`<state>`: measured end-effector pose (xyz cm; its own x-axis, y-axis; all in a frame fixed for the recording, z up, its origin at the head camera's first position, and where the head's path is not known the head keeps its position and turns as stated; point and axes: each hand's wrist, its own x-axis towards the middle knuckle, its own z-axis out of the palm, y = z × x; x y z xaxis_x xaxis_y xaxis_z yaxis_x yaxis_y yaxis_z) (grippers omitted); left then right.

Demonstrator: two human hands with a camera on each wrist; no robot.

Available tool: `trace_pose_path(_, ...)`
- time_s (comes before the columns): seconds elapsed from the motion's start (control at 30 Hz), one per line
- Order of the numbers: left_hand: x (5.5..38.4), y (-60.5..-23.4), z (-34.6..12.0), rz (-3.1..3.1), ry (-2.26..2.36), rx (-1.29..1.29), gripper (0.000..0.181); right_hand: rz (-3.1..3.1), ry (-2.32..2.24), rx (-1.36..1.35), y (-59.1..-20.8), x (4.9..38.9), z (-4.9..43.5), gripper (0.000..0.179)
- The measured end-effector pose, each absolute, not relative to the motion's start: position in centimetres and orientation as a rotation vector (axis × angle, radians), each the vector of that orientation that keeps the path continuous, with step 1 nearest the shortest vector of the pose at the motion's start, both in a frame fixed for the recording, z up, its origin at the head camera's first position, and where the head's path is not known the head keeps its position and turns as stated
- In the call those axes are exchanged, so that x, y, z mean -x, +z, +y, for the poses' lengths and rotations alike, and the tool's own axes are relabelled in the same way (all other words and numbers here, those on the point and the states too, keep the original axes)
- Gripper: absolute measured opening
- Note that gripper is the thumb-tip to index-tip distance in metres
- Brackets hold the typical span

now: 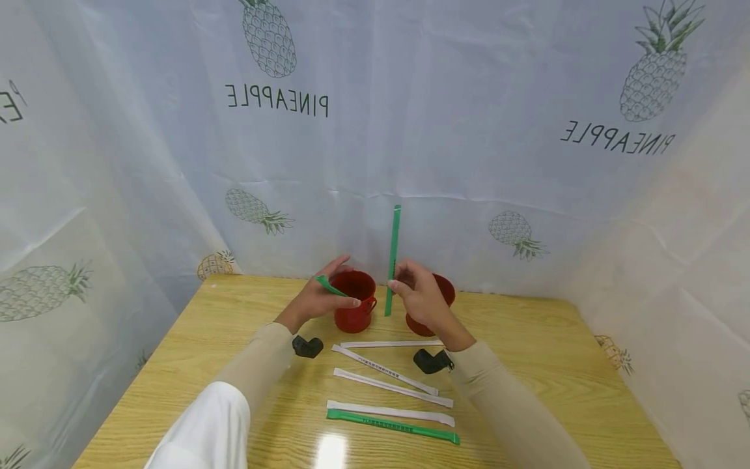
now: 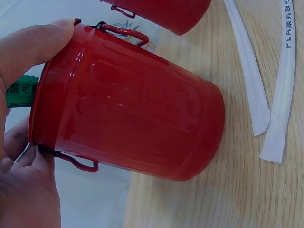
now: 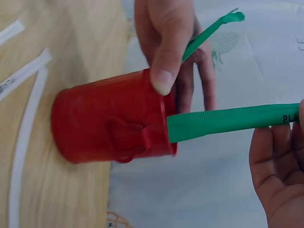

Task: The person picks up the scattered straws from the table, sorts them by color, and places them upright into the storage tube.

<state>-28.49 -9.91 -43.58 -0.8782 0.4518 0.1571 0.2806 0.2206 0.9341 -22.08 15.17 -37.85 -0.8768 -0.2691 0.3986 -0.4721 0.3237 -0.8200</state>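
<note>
Fingers + thumb of L hand (image 1: 316, 301) grip rim of L red cup (image 1: 351, 320), ctr of head frame: glossy, round-walled, loop handle. Green strip A (image 1: 330, 285) slants at its mouth. Next rightward, green strip B (image 1: 395, 238): long, narrow, near-upright; R hand (image 1: 417, 292) pinches it betw. thumb & fingers. R red cup (image 1: 418, 326) behind R hand, partly hidden. L wrist cam: 2 handles on L red cup (head: 1). R wrist cam: "PLA" legible on strip B, end overlapping cup mouth; contact can't tell. Head only: green strip C (image 1: 392, 425), lower ctr.
</note>
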Motion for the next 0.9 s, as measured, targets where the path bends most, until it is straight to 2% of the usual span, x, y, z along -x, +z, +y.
trace_pose_path(0.43,28.2,-43.3,-10.0,2.325,1.730,-0.686,0.099,-2.325,1.553,-0.709,-36.3,25.1,11.5,0.006)
trace_pose_path(0.9,28.5,-43.5,-10.0,2.295,1.776,-0.760,0.096,-2.490,1.349,-0.774,-39.3,25.7,9.7,0.010)
